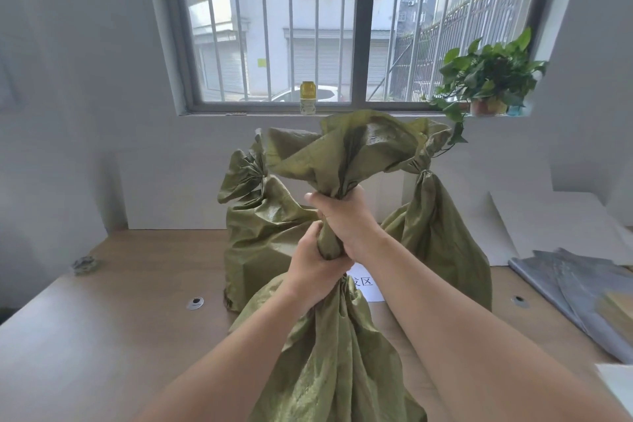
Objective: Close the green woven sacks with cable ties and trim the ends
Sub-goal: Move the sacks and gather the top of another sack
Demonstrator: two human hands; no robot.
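Both hands on the sack neck

Left hand [317,271] grips low, right hand [346,216] just above it — the near sack [335,353] bunched between them, two tied sacks [263,233] behind on the table [102,319].

green sacks 3: front sack [337,360] 6 o'clock, left sack [263,243] 11 o'clock, right sack [442,250] 1 o'clock | hands 2: left hand [317,271], right hand [346,216] | grommets 2: left grommet [195,302] 8 o'clock, right grommet [519,300] 4 o'clock | potted plant [488,79] 1 | yellow bottle [307,98] 1
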